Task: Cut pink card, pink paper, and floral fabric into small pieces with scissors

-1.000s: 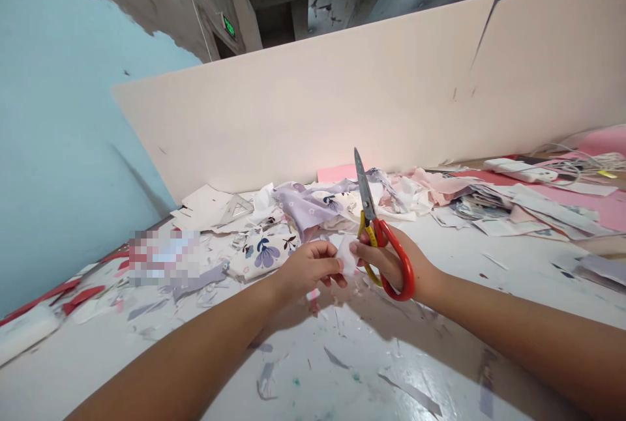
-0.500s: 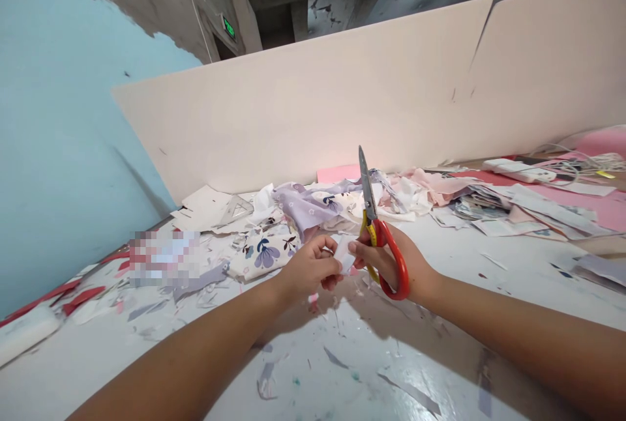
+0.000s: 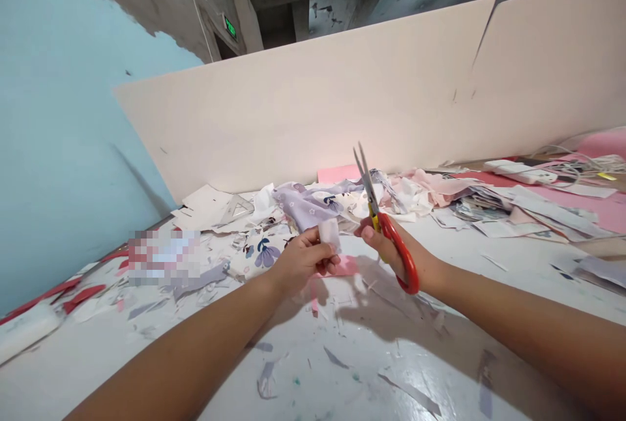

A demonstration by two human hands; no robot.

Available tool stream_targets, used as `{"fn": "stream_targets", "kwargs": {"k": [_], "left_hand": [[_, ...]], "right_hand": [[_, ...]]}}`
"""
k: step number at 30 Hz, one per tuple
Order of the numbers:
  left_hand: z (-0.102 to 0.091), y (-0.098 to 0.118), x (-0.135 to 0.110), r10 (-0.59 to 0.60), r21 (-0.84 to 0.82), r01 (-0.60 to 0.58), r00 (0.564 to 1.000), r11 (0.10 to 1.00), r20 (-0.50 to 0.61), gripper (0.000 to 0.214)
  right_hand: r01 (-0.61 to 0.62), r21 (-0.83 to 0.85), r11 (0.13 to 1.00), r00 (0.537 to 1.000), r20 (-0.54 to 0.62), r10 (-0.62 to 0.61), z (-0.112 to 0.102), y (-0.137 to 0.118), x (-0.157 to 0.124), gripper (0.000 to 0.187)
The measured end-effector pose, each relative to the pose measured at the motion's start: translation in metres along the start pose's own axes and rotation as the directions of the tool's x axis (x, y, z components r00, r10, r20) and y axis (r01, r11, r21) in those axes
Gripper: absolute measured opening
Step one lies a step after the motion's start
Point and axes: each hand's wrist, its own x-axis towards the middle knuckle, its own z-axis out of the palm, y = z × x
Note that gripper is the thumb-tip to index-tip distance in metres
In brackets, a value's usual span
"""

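Left hand (image 3: pixel 300 263) pinches white scrap (image 3: pixel 328 235) (right hand (image 3: pixel 391 245) grips open scissors (image 3: pixel 373 203))

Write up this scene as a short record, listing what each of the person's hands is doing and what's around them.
Left hand: pinches a small white scrap
Right hand: holds red-handled scissors, blades open and pointing up
Nearby: pink scrap below the hands; lilac floral fabric beyond them
Surface: white worktable strewn with cuttings
Rest: cream upright board; white power strip; pale blue wall; green lit sign
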Motion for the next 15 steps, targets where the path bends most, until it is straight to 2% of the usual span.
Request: {"fn": "stream_targets", "kwargs": {"k": [4,9,15], "left_hand": [[-0.004,0.004,0.002,0.064,-0.12,-0.07,0.997,0.99,-0.051,0.019],[-0.004,0.008,0.003,0.131,-0.163,-0.166,0.97,0.973,-0.203,0.024],[-0.005,0.006,0.004,0.151,-0.111,-0.184,0.955,0.977,-0.254,0.024]], "right_hand": [[0.067,-0.216,0.974,0.996,0.074,-0.052,-0.003,0.005,-0.005,0.039],[0.025,-0.397,0.917,0.989,0.142,0.034,0.0,0.014,-0.011,0.04],[0.004,-0.586,0.811,0.982,0.156,0.108,0.001,0.007,-0.013,0.047]]}}
